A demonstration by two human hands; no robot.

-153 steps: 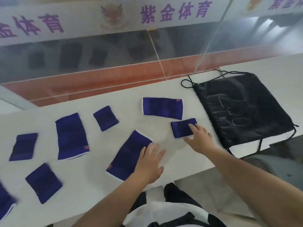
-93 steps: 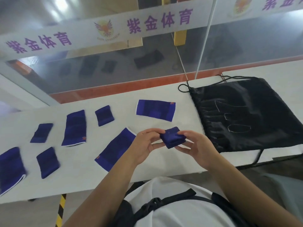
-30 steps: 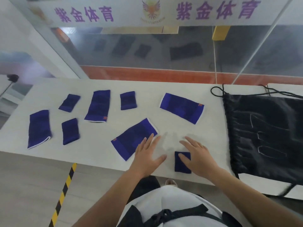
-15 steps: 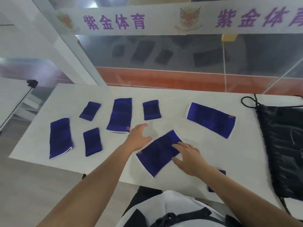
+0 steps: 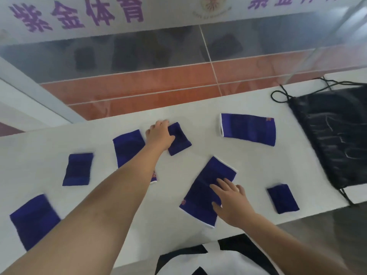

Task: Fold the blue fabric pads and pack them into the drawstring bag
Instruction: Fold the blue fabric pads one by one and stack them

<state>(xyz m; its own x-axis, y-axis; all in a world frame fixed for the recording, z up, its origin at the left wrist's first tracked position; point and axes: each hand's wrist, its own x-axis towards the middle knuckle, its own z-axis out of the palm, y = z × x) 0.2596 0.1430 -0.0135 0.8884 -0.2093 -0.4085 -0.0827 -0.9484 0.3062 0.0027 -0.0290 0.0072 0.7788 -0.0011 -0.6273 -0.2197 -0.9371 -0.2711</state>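
Note:
Several blue fabric pads lie on the white table (image 5: 198, 116). My left hand (image 5: 158, 134) reaches to a small blue pad (image 5: 180, 139) at the far middle; its thumb lies over the pad and its fingers curl at the pad's far left corner. My right hand (image 5: 228, 197) rests with spread fingers on a long white-edged pad (image 5: 204, 187) near the front edge. A small folded pad (image 5: 283, 198) lies to the right of that hand. The black drawstring bag (image 5: 333, 139) lies flat at the right end of the table.
Another long pad (image 5: 248, 129) lies at the far right of the middle. A long pad (image 5: 129, 149) is partly under my left forearm. Two more pads (image 5: 78, 169) (image 5: 33, 219) lie to the left. A glass partition (image 5: 178, 52) runs behind the table.
My left hand has reached forward onto the small far pad. My right hand stays on the long pad. The view has swung back to the right, so more of the bag shows.

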